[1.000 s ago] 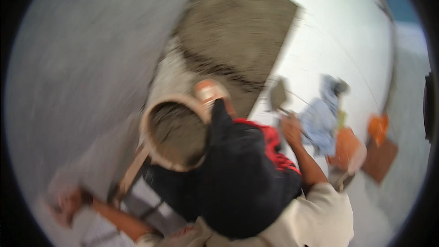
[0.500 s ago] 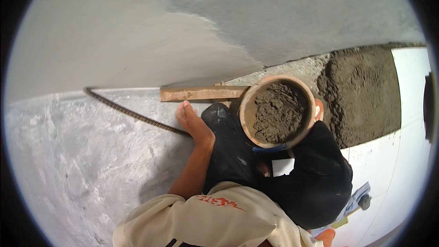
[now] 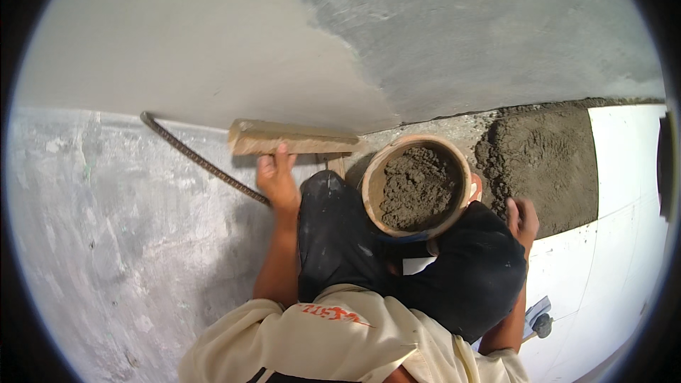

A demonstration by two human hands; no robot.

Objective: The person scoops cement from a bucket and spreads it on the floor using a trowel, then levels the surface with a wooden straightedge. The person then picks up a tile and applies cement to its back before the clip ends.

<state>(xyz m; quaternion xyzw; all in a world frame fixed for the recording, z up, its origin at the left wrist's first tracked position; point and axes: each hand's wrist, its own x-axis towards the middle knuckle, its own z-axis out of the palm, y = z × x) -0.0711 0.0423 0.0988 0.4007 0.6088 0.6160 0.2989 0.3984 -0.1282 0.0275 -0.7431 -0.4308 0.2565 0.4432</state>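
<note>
Left hand [image 3: 275, 179] rests flat, grip open, on the wooden float [image 3: 292, 138] – right hand [image 3: 523, 218], can't tell its grip, hovers near the mortar bucket [image 3: 417, 186].

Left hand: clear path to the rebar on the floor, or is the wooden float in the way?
Probably yes. The left hand rests its fingertips on the wooden float, and the rebar lies just to its left on the bare floor. Nothing lies between them.
</note>
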